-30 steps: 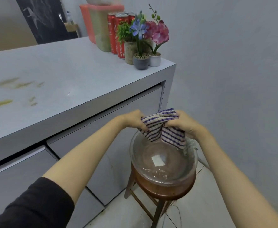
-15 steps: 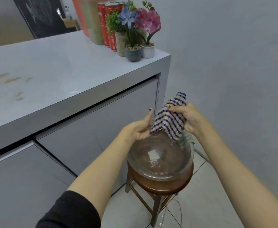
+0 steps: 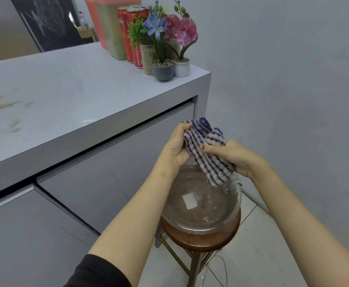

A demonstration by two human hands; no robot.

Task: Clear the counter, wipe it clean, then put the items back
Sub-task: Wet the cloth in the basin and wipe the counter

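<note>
Checked cloth [image 3: 207, 160] hangs bunched over the glass bowl [image 3: 198, 224] on the wooden stool [image 3: 202, 242], beside the tabletop [image 3: 76, 85]. Left grip [image 3: 176, 147] curls tight round its upper end, right grip [image 3: 232, 157] clenches its middle. Greenish smears [image 3: 4, 105] mark the tabletop; 3 flowerpots [image 3: 162, 69] and red cans [image 3: 137, 44] crowd its far corner.

I see the bowl [image 3: 190, 228] on the stool [image 3: 202, 242]; cloth [image 3: 206, 154] over its far rim, perhaps touching; counter [image 3: 66, 90] left of it; pots [image 3: 162, 70] and cans [image 3: 135, 48] behind it, leftward.
</note>
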